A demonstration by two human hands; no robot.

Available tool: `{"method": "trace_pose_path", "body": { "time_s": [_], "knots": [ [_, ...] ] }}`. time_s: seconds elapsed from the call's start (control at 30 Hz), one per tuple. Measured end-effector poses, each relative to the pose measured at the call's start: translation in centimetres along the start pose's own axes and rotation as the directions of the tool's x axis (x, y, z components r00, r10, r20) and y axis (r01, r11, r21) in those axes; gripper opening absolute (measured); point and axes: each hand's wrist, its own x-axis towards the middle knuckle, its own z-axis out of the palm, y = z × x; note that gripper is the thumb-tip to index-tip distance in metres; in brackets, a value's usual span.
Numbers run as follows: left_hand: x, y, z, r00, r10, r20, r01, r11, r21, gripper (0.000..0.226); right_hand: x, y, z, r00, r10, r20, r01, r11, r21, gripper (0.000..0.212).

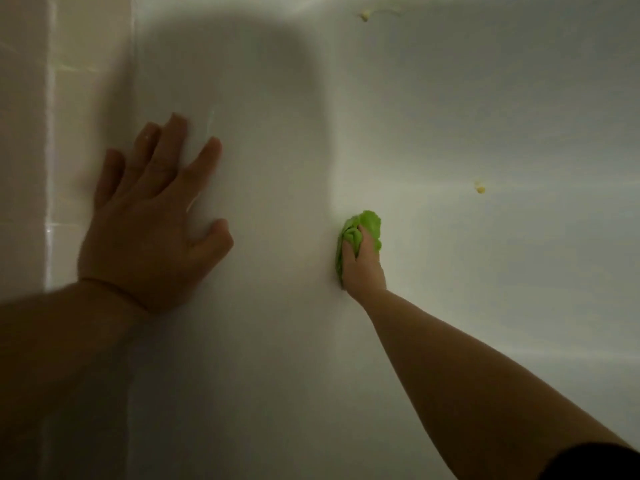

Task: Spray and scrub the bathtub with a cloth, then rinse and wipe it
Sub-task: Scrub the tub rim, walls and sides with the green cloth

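The left hand [152,223] is lying flat on the white bathtub [277,133], its fingers [173,140] straight and spread apart, the thumb angled out to the side, holding nothing; it is resting on the tub's surface just beside the pale tiled wall [24,133] at the left edge. The right hand [363,268] is reaching further down into the tub, well apart from the left, and is gripping a bunched green cloth [363,226]; its fingers are curling round the cloth, which is bulging out above and to the left of the hand and pressing against the tub where the surface curves. A dark sleeve [595,462] is showing at the lower right corner on the right arm. Two small yellowish spots are sitting on the tub surface to the right, one near the top [364,16] and one lower [480,188], both apart from the cloth. A broad shadow is falling across the tub between the two hands
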Motion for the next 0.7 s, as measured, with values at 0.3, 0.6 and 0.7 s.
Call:
{"method": "trace_pose_path", "body": {
  "time_s": [0.3,0.6,0.7],
  "knots": [
    [2.3,-0.2,-0.5,0.999,0.03,0.023,-0.031,0.999,0.02,0.084,-1.2,-4.9,0.8,0.992,0.129,0.015,-0.129,0.968,0.215,0.058],
    [4.7,-0.4,-0.8,0.997,0.061,0.043,-0.062,0.998,0.021,0.084,-0.1,-6.6,-0.2,0.995,0.087,-0.039,-0.073,0.961,0.265,0.058],
    [5.4,-0.7,-1.0,0.994,0.095,0.046,-0.096,0.995,0.011,0.08,-2.6,-11.3,0.0,0.999,0.004,-0.038,0.008,0.947,0.32,0.064]
  ]
}}
